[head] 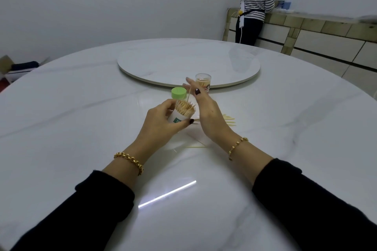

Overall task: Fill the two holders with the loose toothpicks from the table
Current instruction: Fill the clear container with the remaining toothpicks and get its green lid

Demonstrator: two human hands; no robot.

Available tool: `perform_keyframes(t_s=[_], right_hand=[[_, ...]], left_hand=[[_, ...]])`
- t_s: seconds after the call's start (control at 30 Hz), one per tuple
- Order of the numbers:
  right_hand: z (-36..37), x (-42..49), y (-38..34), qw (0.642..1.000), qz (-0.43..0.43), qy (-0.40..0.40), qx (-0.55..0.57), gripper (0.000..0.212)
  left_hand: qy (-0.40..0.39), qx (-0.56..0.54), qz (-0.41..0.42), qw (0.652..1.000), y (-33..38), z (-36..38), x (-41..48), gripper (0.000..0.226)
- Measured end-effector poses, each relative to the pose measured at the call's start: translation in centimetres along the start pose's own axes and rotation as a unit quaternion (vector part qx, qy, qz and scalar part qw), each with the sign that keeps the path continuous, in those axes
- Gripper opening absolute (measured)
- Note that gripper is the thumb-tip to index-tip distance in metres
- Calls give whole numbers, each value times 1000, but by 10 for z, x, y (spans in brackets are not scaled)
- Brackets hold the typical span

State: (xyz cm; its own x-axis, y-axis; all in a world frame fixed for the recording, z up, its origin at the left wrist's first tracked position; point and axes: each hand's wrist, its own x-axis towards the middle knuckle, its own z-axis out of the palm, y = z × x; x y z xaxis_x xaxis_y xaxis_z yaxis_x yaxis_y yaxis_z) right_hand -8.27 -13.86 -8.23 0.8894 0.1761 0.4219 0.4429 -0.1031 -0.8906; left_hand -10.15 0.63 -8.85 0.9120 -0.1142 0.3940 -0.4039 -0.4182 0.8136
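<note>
A plain white-walled room holds a large round marble worktop [81,128] with a raised turntable [163,63] at its middle. In the far right corner, well apart from the work, a person [255,6] in a striped top stands at a tiled counter [316,26].

Two dark-sleeved arms reach in from the near edge. The left hand [161,123] has its grip wrapped round the open holder [181,115], a white-labelled tub lifted off the surface and tilted towards the camera, its mouth crowded with toothpick tips. The right hand [206,114] stands just beside it, fingers mostly straight. Its grip looks narrow, thumb and a fingertip apparently pinching a single toothpick [189,96] upright over the tub's mouth, though the contact is too small to make out for certain.

Behind the tub its green lid [179,92] sits on the worktop. The second holder [203,82], clear and capped, stands by the turntable's edge and looks full.

By this showing the job is well on: one holder seems finished and closed, the other nearly packed. What remains is a small fan of loose toothpicks [229,119] lying to the right of the right hand, a few strays [196,146] between the wrists, and the green lid to go back on.
</note>
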Motion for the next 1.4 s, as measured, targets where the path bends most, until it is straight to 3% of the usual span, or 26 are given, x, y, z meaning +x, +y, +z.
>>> perform_keyframes(t_s=[0.17, 0.43, 0.9, 1.03, 1.13, 1.3, 1.4], right_hand=[[-6, -1, 2, 992, -86, 8, -90, 46], [2, -9, 5, 967, -87, -55, -233, 48], [1, -14, -1, 943, -156, 61, -288, 56], [-2, -14, 4, 948, -134, 38, -285, 53], [-4, -15, 7, 971, -111, 9, -210, 43], [-19, -17, 10, 980, -58, 52, -182, 32], [-32, -20, 15, 962, 23, -49, -267, 40]], left_hand=[[-5, -4, 2, 1000, 0, 0, 0, 40], [33, -15, -12, 999, 0, -4, 2, 39], [48, -14, -18, 999, -3, -8, 3, 43], [42, -14, -16, 999, -3, -8, 2, 43], [39, -21, -29, 999, -4, -8, 2, 41], [36, -24, -41, 998, -3, -9, 2, 46], [36, -26, -49, 998, -5, -10, 2, 44]])
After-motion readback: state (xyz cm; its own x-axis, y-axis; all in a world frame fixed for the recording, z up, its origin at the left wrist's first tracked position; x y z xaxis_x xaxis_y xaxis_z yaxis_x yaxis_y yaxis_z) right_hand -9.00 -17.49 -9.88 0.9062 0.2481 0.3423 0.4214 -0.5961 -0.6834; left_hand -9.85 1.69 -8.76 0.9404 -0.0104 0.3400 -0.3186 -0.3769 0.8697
